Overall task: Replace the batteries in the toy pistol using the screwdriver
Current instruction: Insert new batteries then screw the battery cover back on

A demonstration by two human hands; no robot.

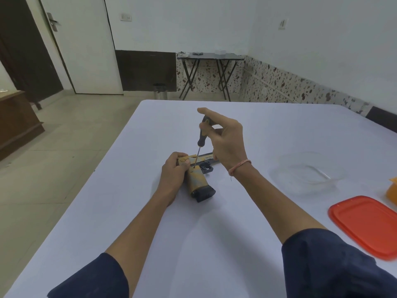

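The toy pistol [198, 183], tan and dark blue, lies on its side in the middle of the white table [150, 211], grip toward me. My left hand [175, 176] grips its rear end and holds it down. My right hand [225, 140] pinches the dark handle of the screwdriver [203, 134], with the index finger stretched over the handle's top. The screwdriver stands nearly upright, its thin shaft reaching down so that the tip touches the pistol's side just above the grip. No batteries are visible.
A clear plastic container [307, 173] stands to the right of the pistol. Its red lid [367, 224] lies near the table's right edge, beside an orange object [392, 190] cut off by the frame. A folding table [210, 57] stands by the far wall.
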